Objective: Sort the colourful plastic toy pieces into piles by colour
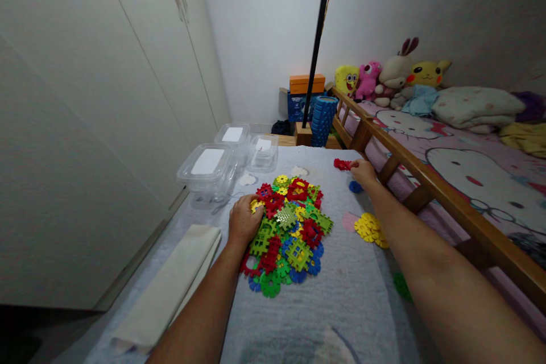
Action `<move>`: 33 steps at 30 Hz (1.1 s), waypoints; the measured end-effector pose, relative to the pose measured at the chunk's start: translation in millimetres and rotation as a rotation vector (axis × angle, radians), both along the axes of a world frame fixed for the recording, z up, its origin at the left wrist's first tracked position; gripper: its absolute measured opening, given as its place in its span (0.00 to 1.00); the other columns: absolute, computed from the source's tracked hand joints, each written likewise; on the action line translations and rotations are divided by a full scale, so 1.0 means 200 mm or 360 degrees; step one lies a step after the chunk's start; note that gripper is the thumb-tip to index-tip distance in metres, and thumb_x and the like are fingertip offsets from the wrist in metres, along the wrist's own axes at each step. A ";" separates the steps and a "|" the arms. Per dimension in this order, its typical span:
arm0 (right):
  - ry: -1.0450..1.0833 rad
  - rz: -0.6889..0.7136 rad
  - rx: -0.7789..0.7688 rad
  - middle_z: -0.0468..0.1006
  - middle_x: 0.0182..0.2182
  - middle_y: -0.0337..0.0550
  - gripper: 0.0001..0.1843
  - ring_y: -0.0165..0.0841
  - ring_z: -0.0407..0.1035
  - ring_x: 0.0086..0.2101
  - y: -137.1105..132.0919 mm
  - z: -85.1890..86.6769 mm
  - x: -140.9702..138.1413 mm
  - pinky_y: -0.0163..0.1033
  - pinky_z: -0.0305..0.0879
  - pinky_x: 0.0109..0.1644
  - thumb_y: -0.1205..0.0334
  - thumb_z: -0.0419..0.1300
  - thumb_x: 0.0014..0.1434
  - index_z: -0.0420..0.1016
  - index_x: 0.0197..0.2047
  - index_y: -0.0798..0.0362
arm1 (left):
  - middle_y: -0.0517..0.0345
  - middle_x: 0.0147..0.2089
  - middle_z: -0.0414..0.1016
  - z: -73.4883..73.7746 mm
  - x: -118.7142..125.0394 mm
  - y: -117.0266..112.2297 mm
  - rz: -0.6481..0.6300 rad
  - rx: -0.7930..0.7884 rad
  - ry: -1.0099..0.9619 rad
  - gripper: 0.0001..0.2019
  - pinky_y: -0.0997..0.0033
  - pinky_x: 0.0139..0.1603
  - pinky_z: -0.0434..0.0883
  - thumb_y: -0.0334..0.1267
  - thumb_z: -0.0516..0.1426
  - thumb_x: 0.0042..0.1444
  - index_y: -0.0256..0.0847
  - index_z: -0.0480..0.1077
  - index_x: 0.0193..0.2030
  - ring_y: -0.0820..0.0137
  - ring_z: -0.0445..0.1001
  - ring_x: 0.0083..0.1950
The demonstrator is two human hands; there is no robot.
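Note:
A heap of red, green, yellow and blue plastic interlocking pieces (290, 233) lies in the middle of a grey blanket (341, 307). My left hand (243, 219) rests on the heap's left edge, fingers curled on a yellow piece (255, 205). My right hand (362, 170) is stretched to the far right of the blanket, fingers pinched on a red piece (341, 164). A blue piece (355, 186) lies just under that hand. A small cluster of yellow pieces (370, 228) sits beside my right forearm, and a green piece (401, 286) shows below it.
Clear plastic containers with lids (209, 168) stand at the blanket's far left. A folded white cloth (170, 284) lies at the left edge. A wooden bed rail (426, 176) runs along the right, with plush toys (392, 77) on the bed. White wardrobe doors fill the left.

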State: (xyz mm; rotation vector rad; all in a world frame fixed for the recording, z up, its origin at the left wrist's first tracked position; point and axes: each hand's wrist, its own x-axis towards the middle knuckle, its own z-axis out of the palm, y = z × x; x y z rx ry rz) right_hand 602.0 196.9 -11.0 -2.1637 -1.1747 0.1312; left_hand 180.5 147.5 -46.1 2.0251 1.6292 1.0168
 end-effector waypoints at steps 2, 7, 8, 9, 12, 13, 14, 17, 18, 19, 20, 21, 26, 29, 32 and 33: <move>0.0022 0.0034 0.0008 0.81 0.35 0.48 0.11 0.36 0.73 0.37 -0.05 0.03 0.01 0.36 0.65 0.40 0.72 0.56 0.46 0.78 0.33 0.56 | 0.50 0.50 0.78 0.00 0.00 0.00 0.0000 -0.0011 0.0002 0.13 0.57 0.60 0.69 0.38 0.55 0.55 0.42 0.74 0.46 0.58 0.75 0.54; 0.0249 0.0507 -0.0036 0.79 0.27 0.41 0.08 0.33 0.72 0.31 -0.18 0.11 -0.10 0.34 0.64 0.33 0.66 0.60 0.48 0.77 0.34 0.55 | 0.50 0.50 0.78 0.01 0.00 0.00 0.0015 -0.0026 0.0006 0.13 0.57 0.60 0.68 0.39 0.55 0.55 0.43 0.74 0.46 0.58 0.75 0.54; 0.0304 0.0647 -0.0092 0.78 0.26 0.41 0.08 0.32 0.71 0.29 -0.21 0.12 -0.15 0.34 0.63 0.32 0.65 0.61 0.49 0.77 0.34 0.55 | 0.51 0.50 0.79 0.01 0.00 0.00 0.0014 -0.0023 0.0010 0.13 0.57 0.60 0.69 0.39 0.55 0.55 0.43 0.74 0.46 0.58 0.75 0.54; 0.0342 0.0786 -0.0163 0.78 0.26 0.40 0.07 0.31 0.71 0.28 -0.23 0.13 -0.20 0.33 0.63 0.32 0.65 0.61 0.49 0.77 0.34 0.55 | 0.51 0.50 0.79 0.01 0.00 0.00 0.0012 -0.0019 0.0013 0.13 0.57 0.60 0.69 0.39 0.55 0.55 0.43 0.74 0.46 0.58 0.75 0.53; 0.0315 0.1128 -0.0372 0.78 0.26 0.39 0.05 0.30 0.70 0.28 -0.31 0.15 -0.37 0.33 0.62 0.31 0.63 0.63 0.51 0.77 0.32 0.54 | 0.50 0.50 0.79 0.01 0.00 0.00 -0.0001 -0.0012 0.0019 0.13 0.57 0.59 0.69 0.39 0.55 0.55 0.42 0.74 0.46 0.58 0.75 0.53; 0.0276 0.1190 -0.0415 0.78 0.27 0.39 0.04 0.30 0.70 0.28 -0.33 0.15 -0.42 0.33 0.62 0.32 0.63 0.64 0.51 0.77 0.32 0.53 | 0.50 0.50 0.78 0.01 0.00 0.00 -0.0005 -0.0011 0.0021 0.14 0.57 0.59 0.69 0.39 0.55 0.55 0.42 0.74 0.46 0.58 0.75 0.53; 0.0235 0.1221 -0.0439 0.79 0.28 0.38 0.05 0.30 0.70 0.29 -0.35 0.14 -0.47 0.33 0.62 0.33 0.62 0.65 0.50 0.78 0.32 0.53 | 0.49 0.50 0.78 0.01 0.00 0.00 -0.0007 -0.0009 0.0024 0.14 0.57 0.59 0.69 0.40 0.55 0.55 0.42 0.74 0.46 0.58 0.75 0.54; 0.0096 0.1171 -0.0406 0.80 0.31 0.37 0.10 0.29 0.69 0.30 -0.37 0.10 -0.57 0.32 0.61 0.33 0.65 0.68 0.48 0.78 0.37 0.52 | 0.49 0.50 0.78 0.01 0.00 0.00 -0.0005 -0.0005 0.0036 0.14 0.57 0.59 0.69 0.40 0.55 0.56 0.41 0.74 0.47 0.58 0.75 0.53; 0.0036 0.1133 -0.0392 0.80 0.32 0.37 0.10 0.29 0.69 0.30 -0.38 0.09 -0.60 0.32 0.60 0.33 0.67 0.67 0.47 0.78 0.36 0.52 | 0.49 0.50 0.78 0.01 0.00 0.00 -0.0002 -0.0003 0.0040 0.14 0.57 0.58 0.69 0.40 0.55 0.56 0.42 0.74 0.47 0.58 0.75 0.53; -0.0023 0.1105 -0.0386 0.79 0.31 0.38 0.09 0.30 0.69 0.31 -0.38 0.08 -0.61 0.32 0.59 0.33 0.68 0.66 0.48 0.78 0.35 0.52 | 0.49 0.50 0.78 0.01 0.00 0.00 0.0003 -0.0001 0.0043 0.14 0.57 0.58 0.69 0.40 0.55 0.56 0.42 0.74 0.47 0.58 0.75 0.53; -0.0074 0.1089 -0.0387 0.79 0.31 0.38 0.07 0.30 0.68 0.31 -0.38 0.07 -0.62 0.32 0.58 0.33 0.70 0.65 0.48 0.77 0.33 0.53 | 0.49 0.50 0.78 0.01 0.00 0.00 0.0006 -0.0001 0.0044 0.14 0.57 0.58 0.69 0.40 0.55 0.56 0.42 0.74 0.47 0.58 0.75 0.53; -0.0109 0.1083 -0.0391 0.79 0.30 0.38 0.06 0.30 0.68 0.31 -0.37 0.06 -0.62 0.32 0.57 0.33 0.71 0.65 0.48 0.77 0.31 0.53 | 0.50 0.50 0.78 0.01 0.00 0.00 0.0006 -0.0002 0.0044 0.14 0.57 0.58 0.69 0.40 0.55 0.56 0.42 0.74 0.47 0.58 0.75 0.53; -0.0090 0.1037 -0.0325 0.80 0.31 0.38 0.10 0.31 0.70 0.31 -0.35 0.09 -0.51 0.32 0.60 0.35 0.72 0.64 0.48 0.80 0.35 0.51 | 0.50 0.49 0.78 0.01 0.00 0.00 -0.0002 -0.0005 0.0043 0.13 0.58 0.58 0.69 0.39 0.55 0.55 0.42 0.74 0.46 0.58 0.75 0.53; -0.0078 0.0918 -0.0238 0.81 0.31 0.40 0.09 0.31 0.71 0.31 -0.29 0.11 -0.39 0.33 0.62 0.37 0.72 0.63 0.47 0.80 0.33 0.52 | 0.50 0.50 0.78 0.01 0.00 0.00 -0.0004 0.0000 0.0032 0.13 0.58 0.59 0.69 0.39 0.55 0.55 0.42 0.74 0.46 0.58 0.75 0.54; -0.0015 0.0701 -0.0132 0.80 0.30 0.39 0.07 0.32 0.72 0.32 -0.22 0.10 -0.26 0.34 0.63 0.38 0.72 0.62 0.46 0.78 0.30 0.53 | 0.50 0.50 0.78 0.01 0.00 0.00 -0.0003 0.0000 0.0028 0.13 0.57 0.59 0.69 0.40 0.55 0.56 0.43 0.74 0.46 0.58 0.75 0.54; 0.0000 0.0601 -0.0086 0.80 0.30 0.39 0.07 0.32 0.72 0.32 -0.20 0.09 -0.21 0.34 0.63 0.39 0.71 0.62 0.46 0.78 0.31 0.53 | 0.49 0.49 0.78 0.01 0.00 0.00 -0.0001 0.0001 0.0028 0.13 0.57 0.59 0.69 0.41 0.55 0.56 0.42 0.74 0.46 0.57 0.75 0.54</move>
